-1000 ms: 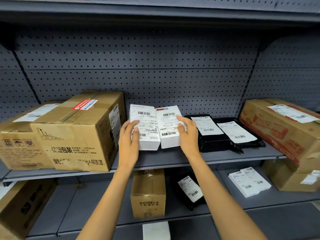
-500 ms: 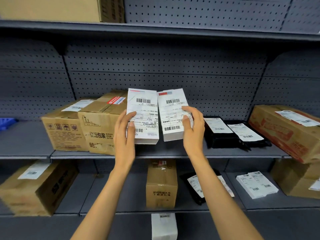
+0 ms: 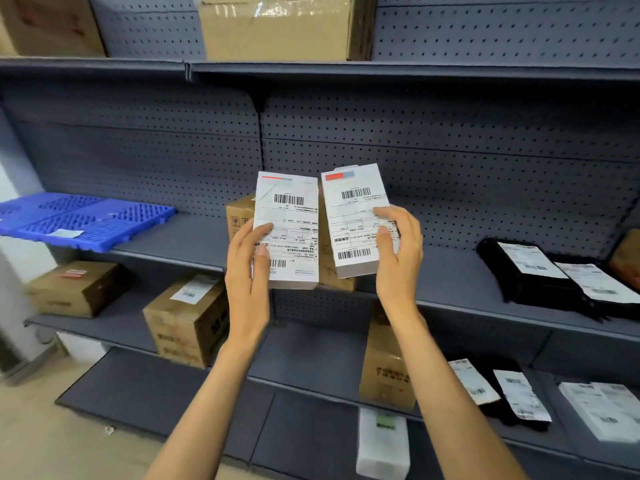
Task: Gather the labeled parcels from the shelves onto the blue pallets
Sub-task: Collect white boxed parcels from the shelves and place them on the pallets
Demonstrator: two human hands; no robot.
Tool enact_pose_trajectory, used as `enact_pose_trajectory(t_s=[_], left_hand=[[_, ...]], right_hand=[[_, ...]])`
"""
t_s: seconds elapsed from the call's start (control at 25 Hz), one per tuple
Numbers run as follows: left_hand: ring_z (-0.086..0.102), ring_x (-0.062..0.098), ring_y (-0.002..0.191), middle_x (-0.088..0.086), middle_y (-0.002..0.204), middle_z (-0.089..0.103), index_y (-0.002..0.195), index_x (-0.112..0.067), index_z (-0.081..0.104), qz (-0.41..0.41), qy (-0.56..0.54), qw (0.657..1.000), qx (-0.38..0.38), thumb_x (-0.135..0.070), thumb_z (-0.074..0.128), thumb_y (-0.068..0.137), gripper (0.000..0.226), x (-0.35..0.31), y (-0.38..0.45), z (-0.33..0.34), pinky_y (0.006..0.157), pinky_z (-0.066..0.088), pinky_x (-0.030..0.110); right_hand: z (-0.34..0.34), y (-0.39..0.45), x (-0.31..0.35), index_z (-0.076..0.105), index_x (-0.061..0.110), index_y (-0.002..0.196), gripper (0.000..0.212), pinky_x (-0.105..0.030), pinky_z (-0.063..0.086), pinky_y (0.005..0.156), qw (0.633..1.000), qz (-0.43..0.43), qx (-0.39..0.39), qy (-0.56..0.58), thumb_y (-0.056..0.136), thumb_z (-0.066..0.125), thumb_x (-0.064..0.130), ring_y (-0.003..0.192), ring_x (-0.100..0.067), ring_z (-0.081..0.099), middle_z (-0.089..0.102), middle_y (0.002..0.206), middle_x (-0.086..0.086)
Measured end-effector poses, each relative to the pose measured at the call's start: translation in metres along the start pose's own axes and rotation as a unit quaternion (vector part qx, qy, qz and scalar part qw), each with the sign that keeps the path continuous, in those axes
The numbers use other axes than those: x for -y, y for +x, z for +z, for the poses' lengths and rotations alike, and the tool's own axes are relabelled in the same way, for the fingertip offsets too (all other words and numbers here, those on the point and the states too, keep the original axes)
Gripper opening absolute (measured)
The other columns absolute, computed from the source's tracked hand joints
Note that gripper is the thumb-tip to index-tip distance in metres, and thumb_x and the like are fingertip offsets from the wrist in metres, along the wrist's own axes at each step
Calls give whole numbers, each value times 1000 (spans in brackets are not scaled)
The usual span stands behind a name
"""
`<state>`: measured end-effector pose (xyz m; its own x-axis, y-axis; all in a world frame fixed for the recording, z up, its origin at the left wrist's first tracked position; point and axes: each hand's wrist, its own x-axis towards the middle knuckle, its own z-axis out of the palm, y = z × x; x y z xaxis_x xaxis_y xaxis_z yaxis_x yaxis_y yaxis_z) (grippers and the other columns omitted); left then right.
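here, left hand [image 3: 246,268] fingers [image 3: 261,230] pinching left white parcel [image 3: 289,223], right hand [image 3: 398,251] fingers [image 3: 384,233] pinching right white parcel [image 3: 353,209]

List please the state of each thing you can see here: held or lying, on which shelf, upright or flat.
Left hand: shut on left white parcel, lifted off the shelf.
Right hand: shut on right white parcel, lifted, tilted.
Blue pallet: flat on the middle shelf, far left.
Black bags: lying flat on the middle shelf, labels up.
Tall brown box: upright on the lower shelf.
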<state>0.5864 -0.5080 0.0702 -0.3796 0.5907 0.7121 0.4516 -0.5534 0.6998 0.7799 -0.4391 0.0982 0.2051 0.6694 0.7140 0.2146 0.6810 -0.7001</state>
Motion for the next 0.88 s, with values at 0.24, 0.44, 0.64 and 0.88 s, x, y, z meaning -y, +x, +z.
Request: enact_pose_trajectory(t_s=[0.24,0.44,0.64,0.88], left_hand=[[44,17,143,8,150,50,136,-10,61,-3,47,998,-50,-10,44,109,32,9,-2,-81,120,35,37],[42,4,141,8,149,49,135,-9,62,-18,96,991,-95,-9,45,108,32,13,-7,-147,115,30,15],[42,7,142,9,150,48,134,-11,63,-39,139,978,-150,-15,45,108,32,23,-8,-201,113,30,12],[43,3,140,7,150,47,135,-10,63,-51,186,961,-199,-21,44,106,35,49,2,-261,109,34,12]], right_hand=[[70,-35,24,67,17,119,29,-30,38,109,998,-1,60,35,98,48,13,126,-12,50,59,130,2],[131,-62,47,67,17,124,35,-8,31,104,988,33,125,85,97,46,17,130,-12,46,54,137,-1],[191,-87,60,67,20,123,30,-21,35,106,978,36,172,111,100,47,16,130,-15,46,53,137,0],[268,-111,67,67,17,122,32,-17,36,101,962,39,225,147,99,45,25,128,-16,48,54,137,-1]])
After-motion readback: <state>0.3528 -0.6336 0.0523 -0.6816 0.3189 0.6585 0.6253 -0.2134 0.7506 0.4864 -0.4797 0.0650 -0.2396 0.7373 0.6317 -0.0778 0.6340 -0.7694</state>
